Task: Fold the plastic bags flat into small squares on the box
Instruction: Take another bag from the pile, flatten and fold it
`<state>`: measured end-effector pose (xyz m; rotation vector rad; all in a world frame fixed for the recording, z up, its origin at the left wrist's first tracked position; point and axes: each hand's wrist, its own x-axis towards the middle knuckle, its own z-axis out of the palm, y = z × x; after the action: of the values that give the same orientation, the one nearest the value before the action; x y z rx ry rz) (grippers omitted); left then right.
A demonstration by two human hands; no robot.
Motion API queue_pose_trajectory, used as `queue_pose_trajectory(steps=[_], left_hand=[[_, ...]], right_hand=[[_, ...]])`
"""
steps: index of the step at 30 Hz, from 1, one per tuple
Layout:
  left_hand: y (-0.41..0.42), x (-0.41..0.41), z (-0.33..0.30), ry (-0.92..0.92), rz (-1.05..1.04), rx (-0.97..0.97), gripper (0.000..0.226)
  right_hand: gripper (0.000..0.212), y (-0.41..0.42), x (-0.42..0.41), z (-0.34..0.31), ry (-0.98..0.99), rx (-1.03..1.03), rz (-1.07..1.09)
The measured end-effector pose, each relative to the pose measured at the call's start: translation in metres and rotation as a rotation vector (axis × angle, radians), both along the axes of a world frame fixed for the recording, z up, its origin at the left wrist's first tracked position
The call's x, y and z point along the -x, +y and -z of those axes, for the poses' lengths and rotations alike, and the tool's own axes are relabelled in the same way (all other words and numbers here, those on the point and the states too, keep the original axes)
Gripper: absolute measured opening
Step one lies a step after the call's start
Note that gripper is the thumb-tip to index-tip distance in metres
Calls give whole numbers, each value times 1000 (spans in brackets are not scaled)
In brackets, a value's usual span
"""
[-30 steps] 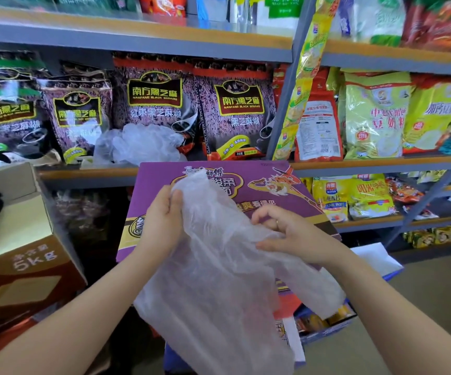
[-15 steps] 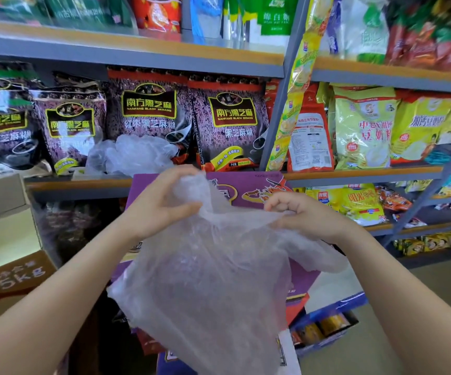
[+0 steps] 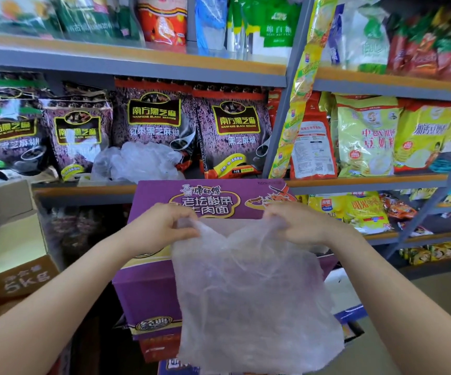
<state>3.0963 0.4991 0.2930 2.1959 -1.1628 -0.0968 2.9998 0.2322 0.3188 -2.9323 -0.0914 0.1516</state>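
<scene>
1. The left hand [image 3: 162,228] gripped the top left corner of a clear plastic bag [image 3: 251,299], its fingers curled round the gathered film.
2. The right hand [image 3: 297,226] gripped the top right corner in the same way, fingers bunched on the plastic.
3. The bag hung spread between the two hands, its top edge sagging in the middle, its body wrinkled and draped down in front of the purple box [image 3: 159,290].
4. The upper part of the bag lay over the near edge of the box's printed top; whether the film actually touched that top could not be told through the translucent plastic.
5. The box stood just in front of a grey metal shelf [image 3: 83,190], its far edge close to the shelf board.
6. On that shelf, just behind the box, lay a heap of crumpled clear plastic bags [image 3: 140,162], resting against dark purple sesame packets [image 3: 154,123].
7. To the left stood a brown carton [image 3: 15,277] marked 5KG.
8. To the right, yellow and green packets [image 3: 365,136] filled the neighbouring shelves.
</scene>
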Motion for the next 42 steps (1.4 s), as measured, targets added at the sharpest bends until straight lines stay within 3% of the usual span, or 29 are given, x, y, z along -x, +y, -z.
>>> queue_pose_trajectory(steps=[3,7,13,17,20,21,25,27,30,33,36,40,42], left_hand=[[-3,9,-3,-22,-83,140,13],[0,12,-5,-35,-137,257,24],[28,-3,9,-100,-273,179,34],[33,-14,24,-105,-412,96,41],[17,-9,26,-229,-462,-146,21],[9,-5,24,-327,-444,-165,11],[-37,20,6,-489,-154,1,42],[-58,28,2,-412,-36,23,46],[-76,27,12,-337,-53,105,44],[-84,21,19,-230,-185,203,30],[-90,13,18,-141,-290,223,13],[-88,5,21,-83,-304,205,19],[-84,2,24,-73,-269,192,30]], right_hand=[[37,38,1,-5,-31,-18,-248],[32,63,-10,-5,-25,-199,-319],[41,30,-6,6,93,-243,-224],[28,2,-1,14,67,-237,-106],[27,2,-5,23,-25,-212,-38],[25,6,-6,23,-66,-227,-37],[28,18,-10,12,-210,-461,-42],[28,16,-10,3,-252,-551,-27],[9,3,-6,-9,-246,-649,-2],[32,-24,3,-8,-154,-650,14],[30,-55,3,5,-99,-567,25],[20,-79,-7,15,-147,-760,28],[20,-85,-13,13,-151,-1001,49]])
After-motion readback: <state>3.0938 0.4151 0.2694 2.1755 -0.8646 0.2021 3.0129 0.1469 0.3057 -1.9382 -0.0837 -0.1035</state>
